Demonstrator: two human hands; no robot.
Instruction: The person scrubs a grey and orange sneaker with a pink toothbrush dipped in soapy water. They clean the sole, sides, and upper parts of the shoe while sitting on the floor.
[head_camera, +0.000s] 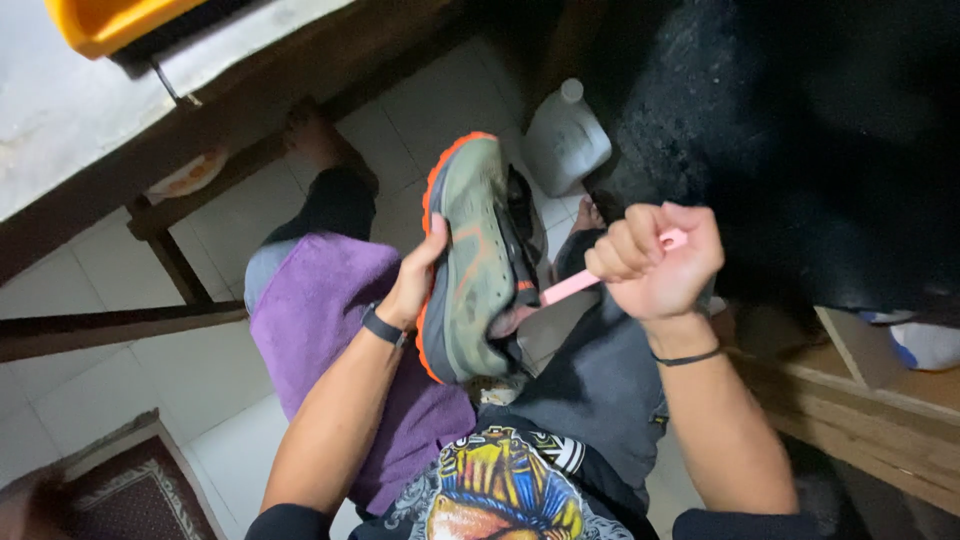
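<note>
l. hand (415, 285) grips olive shoe (478, 255) w/ orange sole edge; r. hand (660, 262) fist-closed on pink brush handle (590, 280), tip at shoe; purple towel (330, 320) over lap.

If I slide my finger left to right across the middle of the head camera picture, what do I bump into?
Purple towel → left hand → green shoe with orange edge → pink brush handle → right hand.
</note>
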